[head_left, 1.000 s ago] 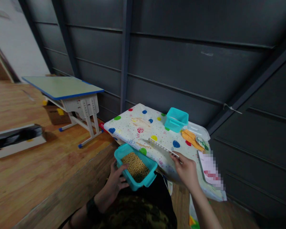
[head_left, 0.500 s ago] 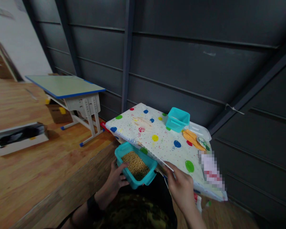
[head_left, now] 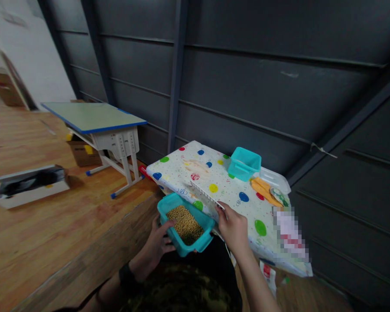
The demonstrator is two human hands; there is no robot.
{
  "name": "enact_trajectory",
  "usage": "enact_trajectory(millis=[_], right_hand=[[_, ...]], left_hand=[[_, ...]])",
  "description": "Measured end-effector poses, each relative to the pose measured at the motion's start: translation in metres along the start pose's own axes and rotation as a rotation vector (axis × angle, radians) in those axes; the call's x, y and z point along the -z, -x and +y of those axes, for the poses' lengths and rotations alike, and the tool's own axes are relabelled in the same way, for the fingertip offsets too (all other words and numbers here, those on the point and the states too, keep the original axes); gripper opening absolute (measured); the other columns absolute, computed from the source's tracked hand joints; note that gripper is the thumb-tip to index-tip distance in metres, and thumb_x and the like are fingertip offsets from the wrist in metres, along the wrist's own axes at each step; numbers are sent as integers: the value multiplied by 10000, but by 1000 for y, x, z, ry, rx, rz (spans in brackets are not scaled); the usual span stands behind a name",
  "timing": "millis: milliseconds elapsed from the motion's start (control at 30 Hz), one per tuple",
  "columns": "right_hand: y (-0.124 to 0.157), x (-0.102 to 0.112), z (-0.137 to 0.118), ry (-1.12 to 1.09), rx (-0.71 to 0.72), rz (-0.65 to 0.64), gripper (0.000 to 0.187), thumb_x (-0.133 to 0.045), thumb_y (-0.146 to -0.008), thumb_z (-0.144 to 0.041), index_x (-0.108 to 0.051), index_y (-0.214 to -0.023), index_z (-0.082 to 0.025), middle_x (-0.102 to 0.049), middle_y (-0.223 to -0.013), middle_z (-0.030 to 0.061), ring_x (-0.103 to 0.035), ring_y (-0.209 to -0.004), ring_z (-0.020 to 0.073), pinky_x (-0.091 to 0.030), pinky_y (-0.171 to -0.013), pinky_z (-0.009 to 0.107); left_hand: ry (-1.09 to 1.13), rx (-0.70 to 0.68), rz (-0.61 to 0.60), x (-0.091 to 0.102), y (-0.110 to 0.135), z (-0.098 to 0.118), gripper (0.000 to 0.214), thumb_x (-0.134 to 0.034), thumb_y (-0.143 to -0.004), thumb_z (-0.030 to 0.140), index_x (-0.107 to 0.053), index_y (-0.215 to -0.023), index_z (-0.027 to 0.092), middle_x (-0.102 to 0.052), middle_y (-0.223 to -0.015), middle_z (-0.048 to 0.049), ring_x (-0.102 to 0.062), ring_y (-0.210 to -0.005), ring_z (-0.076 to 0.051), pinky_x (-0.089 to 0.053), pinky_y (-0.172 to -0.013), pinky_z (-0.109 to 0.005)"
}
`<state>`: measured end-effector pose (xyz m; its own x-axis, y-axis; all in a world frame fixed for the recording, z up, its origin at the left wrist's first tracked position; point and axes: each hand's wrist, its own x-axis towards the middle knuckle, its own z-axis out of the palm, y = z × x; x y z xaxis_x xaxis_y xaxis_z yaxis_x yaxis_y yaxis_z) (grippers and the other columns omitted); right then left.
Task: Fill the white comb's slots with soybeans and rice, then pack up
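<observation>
A turquoise plastic container [head_left: 208, 220] with soybeans [head_left: 185, 223] in it is held at the table's near edge, above my lap. My left hand [head_left: 160, 240] grips its left side, the thumb hooked over the rim. Between the fingers of my right hand [head_left: 232, 223] is one end of a thin white strip with a toothed edge [head_left: 203, 194], perhaps a comb. The strip points left and away from me, over the table edge just beyond the container. Pale smears [head_left: 196, 169] mark the tablecloth [head_left: 225, 188] behind it.
Farther back on the table stand a second turquoise container [head_left: 243, 162], a clear lid [head_left: 276, 180], an orange cloth [head_left: 263, 190] and a small round green-and-white item [head_left: 279, 196]. A dark panelled wall [head_left: 247, 78] borders the table. To the left are a desk [head_left: 97, 117] and an open white box [head_left: 32, 190].
My right hand has moved left and up from the table edge, swinging the white strip across it toward the far side of the container. My left hand keeps its grip on the container.
</observation>
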<state>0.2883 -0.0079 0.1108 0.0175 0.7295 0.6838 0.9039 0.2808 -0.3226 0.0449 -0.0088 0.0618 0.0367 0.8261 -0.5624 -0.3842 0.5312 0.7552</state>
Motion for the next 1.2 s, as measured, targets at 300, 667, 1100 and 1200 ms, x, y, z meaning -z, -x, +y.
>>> enact_trajectory(millis=[300,667,1100,1200], right_hand=[[-5,15,-2,-3,-44,97,429,-511,-1121,-417,-875,-1060,-198,-858,-806,96,-788,-606,233,-532,-581,281],[21,64,22,-213,-392,20,410,-670,-972,-589,-794,-843,-220,-842,-815,97,-748,-663,267,-537,-594,330],[-29,41,72,-61,-424,49,413,-595,-919,-599,-723,-806,-223,-802,-771,143,-731,-692,309,-506,-655,371],[-29,35,72,-105,-401,74,434,-603,-942,-624,-726,-834,-221,-801,-770,126,-722,-681,294,-503,-648,356]], left_hand=[[3,-12,-22,4,1,0,745,-795,-919,397,-365,-1526,358,-709,-1150,-50,-649,-607,-147,-633,-622,-354],[-19,-28,-21,7,2,1,781,-800,-907,407,-373,-1557,349,-698,-1036,-32,-693,-658,-196,-643,-679,-395],[-9,10,23,6,-8,-1,817,-800,-900,374,-340,-1576,367,-718,-1158,-85,-740,-672,-217,-665,-663,-429],[-7,26,30,5,-7,1,799,-782,-910,370,-336,-1573,374,-721,-1126,-77,-744,-670,-224,-656,-644,-415]])
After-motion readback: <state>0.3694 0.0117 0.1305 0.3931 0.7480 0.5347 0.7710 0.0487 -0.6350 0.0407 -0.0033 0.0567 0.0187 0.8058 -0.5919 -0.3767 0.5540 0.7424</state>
